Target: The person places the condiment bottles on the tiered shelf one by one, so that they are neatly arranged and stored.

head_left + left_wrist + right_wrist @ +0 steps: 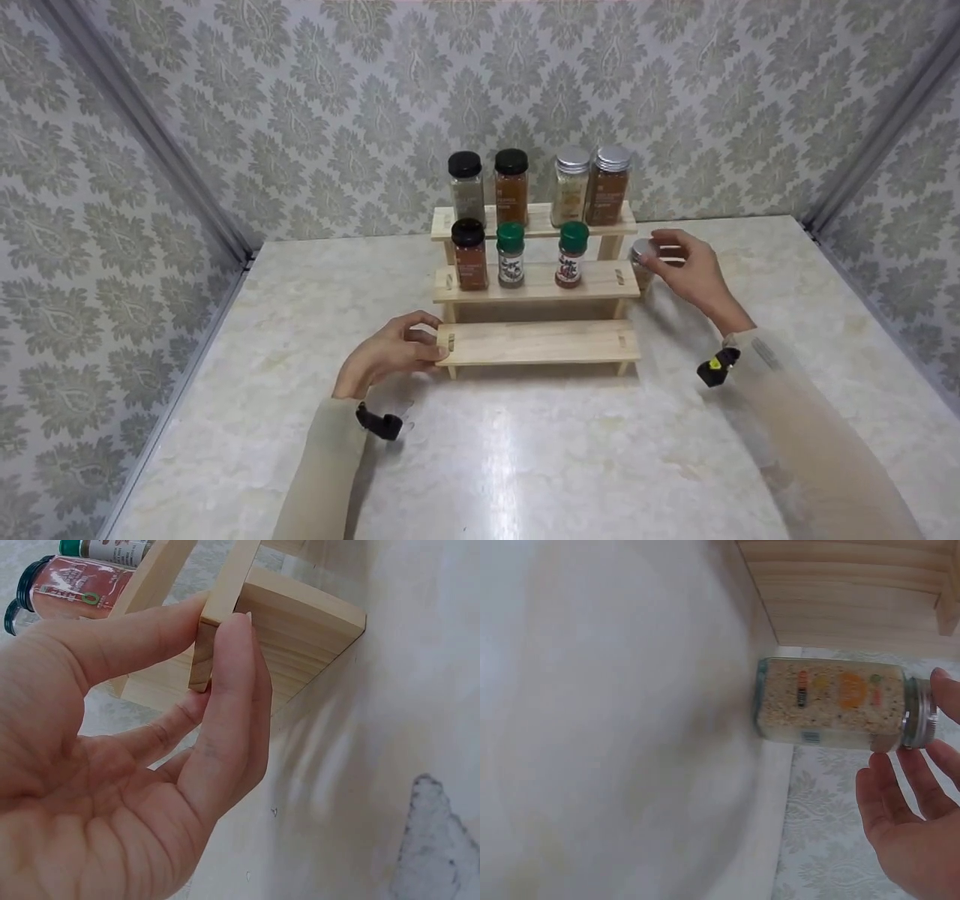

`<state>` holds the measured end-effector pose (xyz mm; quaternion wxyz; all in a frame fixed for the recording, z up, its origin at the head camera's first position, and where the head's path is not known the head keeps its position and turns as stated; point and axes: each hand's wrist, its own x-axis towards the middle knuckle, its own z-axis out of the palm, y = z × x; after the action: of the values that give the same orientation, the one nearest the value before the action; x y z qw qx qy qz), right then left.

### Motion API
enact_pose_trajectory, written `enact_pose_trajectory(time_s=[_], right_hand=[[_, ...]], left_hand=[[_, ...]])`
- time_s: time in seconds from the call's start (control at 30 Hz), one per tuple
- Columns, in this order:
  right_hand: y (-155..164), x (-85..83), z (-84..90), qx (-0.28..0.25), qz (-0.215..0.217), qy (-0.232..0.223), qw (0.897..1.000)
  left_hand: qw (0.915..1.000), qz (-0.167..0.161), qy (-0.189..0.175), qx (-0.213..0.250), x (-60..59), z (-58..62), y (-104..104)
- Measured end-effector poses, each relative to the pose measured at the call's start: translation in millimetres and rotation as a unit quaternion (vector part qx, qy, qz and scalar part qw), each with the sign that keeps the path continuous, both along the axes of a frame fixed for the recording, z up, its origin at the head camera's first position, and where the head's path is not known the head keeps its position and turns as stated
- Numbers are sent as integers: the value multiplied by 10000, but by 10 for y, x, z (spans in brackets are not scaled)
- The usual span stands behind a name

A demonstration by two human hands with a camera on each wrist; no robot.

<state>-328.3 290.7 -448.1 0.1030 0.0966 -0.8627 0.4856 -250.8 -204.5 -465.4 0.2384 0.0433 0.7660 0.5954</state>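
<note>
Left hand (390,354) pinches the rack (536,341) at its bottom step's left end, steadying it on the surface (525,450). Right hand (694,271), right of the rack, grips a silver-capped jar (642,264) by the lid, upright on the surface.

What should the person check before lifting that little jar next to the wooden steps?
1. Right hand fingertips on the silver lid of the pale-spice glass jar: ok.
2. Full grip round the lid: cannot tell.
3. Jar upright on the marble table: ok.
4. Left hand holds the three-step wooden rack at its bottom corner: ok.
5. Bottom step free: ok.
</note>
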Motion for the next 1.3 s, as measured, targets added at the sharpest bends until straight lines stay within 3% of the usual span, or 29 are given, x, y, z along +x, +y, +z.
enact_pose_trajectory(time_s=[0.67,1.3], right_hand=[[-33,-51,-192,-120,-12,-82,9999],[-24,91,-29,-125,-51,52,9999]], left_hand=[[9998,15,-97,148,2,1,-7],[9998,46,-81,158,-9,-13,-15]])
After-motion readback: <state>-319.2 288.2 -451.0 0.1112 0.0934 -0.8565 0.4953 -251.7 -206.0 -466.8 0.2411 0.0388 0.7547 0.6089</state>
